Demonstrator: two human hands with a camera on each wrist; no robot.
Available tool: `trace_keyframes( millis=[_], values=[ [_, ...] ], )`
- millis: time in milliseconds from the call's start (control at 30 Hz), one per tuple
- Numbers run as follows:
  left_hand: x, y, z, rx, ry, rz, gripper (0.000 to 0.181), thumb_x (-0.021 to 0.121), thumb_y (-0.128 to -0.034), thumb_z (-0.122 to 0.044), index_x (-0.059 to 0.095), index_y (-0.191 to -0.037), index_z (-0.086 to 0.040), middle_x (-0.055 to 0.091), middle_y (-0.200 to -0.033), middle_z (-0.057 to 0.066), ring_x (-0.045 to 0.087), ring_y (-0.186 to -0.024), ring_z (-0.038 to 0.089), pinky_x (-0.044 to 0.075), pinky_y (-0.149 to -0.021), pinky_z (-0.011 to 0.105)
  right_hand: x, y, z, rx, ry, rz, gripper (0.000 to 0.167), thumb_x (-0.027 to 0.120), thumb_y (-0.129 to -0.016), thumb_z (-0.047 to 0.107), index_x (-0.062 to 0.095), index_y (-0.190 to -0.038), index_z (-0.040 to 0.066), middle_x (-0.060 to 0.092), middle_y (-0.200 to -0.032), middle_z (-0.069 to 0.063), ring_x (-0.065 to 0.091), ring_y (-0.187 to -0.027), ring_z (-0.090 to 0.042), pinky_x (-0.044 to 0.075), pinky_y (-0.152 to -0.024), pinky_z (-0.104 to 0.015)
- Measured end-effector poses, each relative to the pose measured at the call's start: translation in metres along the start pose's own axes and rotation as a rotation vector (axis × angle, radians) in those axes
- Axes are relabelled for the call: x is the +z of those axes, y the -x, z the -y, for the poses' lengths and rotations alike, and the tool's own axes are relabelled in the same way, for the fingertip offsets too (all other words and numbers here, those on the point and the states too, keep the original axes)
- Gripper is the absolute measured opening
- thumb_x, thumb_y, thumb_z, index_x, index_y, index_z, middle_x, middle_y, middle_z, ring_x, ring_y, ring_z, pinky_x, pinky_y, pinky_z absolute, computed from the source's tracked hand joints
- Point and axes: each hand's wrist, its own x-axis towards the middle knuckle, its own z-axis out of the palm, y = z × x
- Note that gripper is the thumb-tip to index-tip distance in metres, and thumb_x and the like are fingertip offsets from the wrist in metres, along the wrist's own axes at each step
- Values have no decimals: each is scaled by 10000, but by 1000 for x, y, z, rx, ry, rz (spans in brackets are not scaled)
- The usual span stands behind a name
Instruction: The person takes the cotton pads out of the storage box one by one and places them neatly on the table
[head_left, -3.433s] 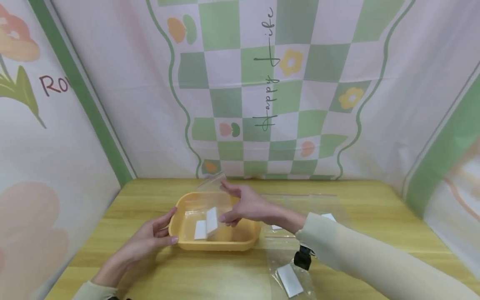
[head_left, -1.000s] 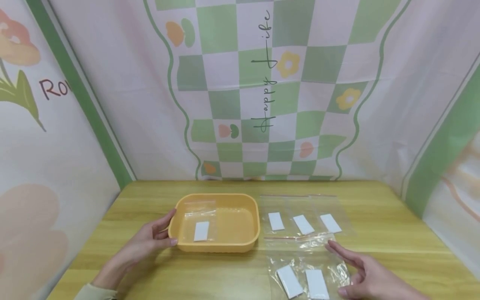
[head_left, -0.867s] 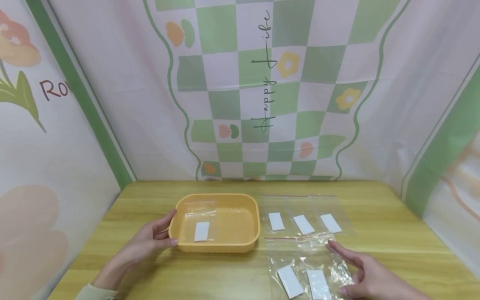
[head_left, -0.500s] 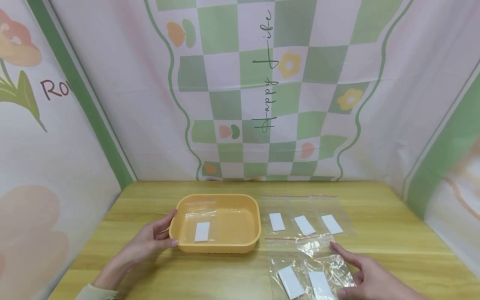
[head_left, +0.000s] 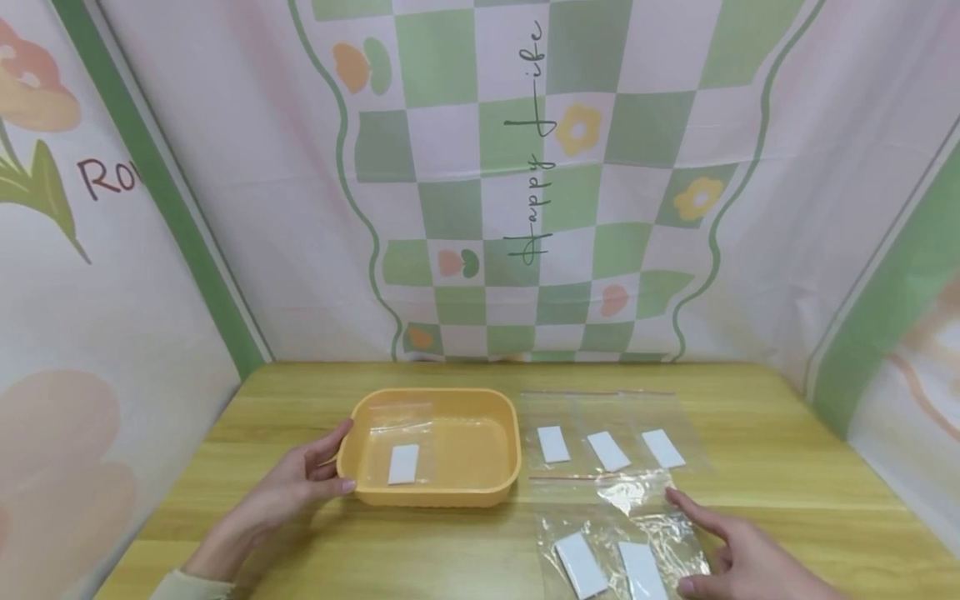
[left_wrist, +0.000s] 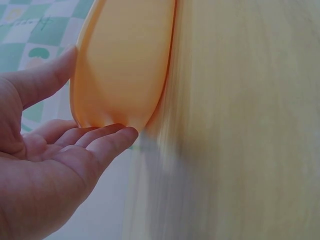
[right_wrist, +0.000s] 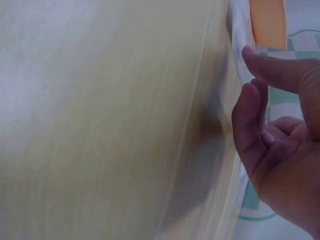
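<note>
A yellow-orange plastic tray stands left of centre on the table. My left hand holds its left end, thumb at the near corner and fingers round the far one; the left wrist view shows fingertips against the tray wall. Inside lies a clear zip bag with a white card. My right hand lies at the right edge of a crinkled zip bag with a white card in it. Index finger and thumb stand apart at that edge, nothing visibly pinched between them.
Left of the crinkled bag is another zip bag with a white card. Behind them, three bagged cards lie in a row, the middle card among them. A patterned curtain rises behind the wooden table.
Earlier my right hand held a bagged card over the tray; that bag now lies inside. Since then the right hand has shifted the crinkled bag slightly right. The left hand has stayed put.
</note>
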Motion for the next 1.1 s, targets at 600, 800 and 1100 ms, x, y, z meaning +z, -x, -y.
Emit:
trace_keyframes(
  millis=[600, 800, 1100],
  values=[
    [2, 3, 0, -18, 12, -2, 932, 720, -968, 6, 59, -1618, 108, 37, -1664, 329, 291, -1449, 575, 509, -1068, 337, 1, 2, 1, 119, 180, -44, 999, 882, -850, 292, 325, -1594, -74, 430, -1402, -525, 469, -435, -33, 521, -436, -294],
    [2, 4, 2, -38, 21, -20, 946, 730, -953, 15, 76, -1633, 84, 52, -1677, 309, 291, -1455, 568, 510, -1069, 338, -5, 1, -2, -1, 424, -121, 928, 899, -808, 341, 469, -1543, -30, 413, -1519, -394, 706, -970, -385, 591, -909, -388],
    [0, 1, 2, -33, -5, -20, 967, 755, -938, -18, 90, -1633, 77, 43, -1680, 300, 306, -1451, 565, 506, -1071, 340, -38, -29, 52, -79, 493, -267, 468, 880, -845, 135, 734, -1286, 77, 730, -883, 94, 275, -446, 90, 349, -344, -179]
  ],
)
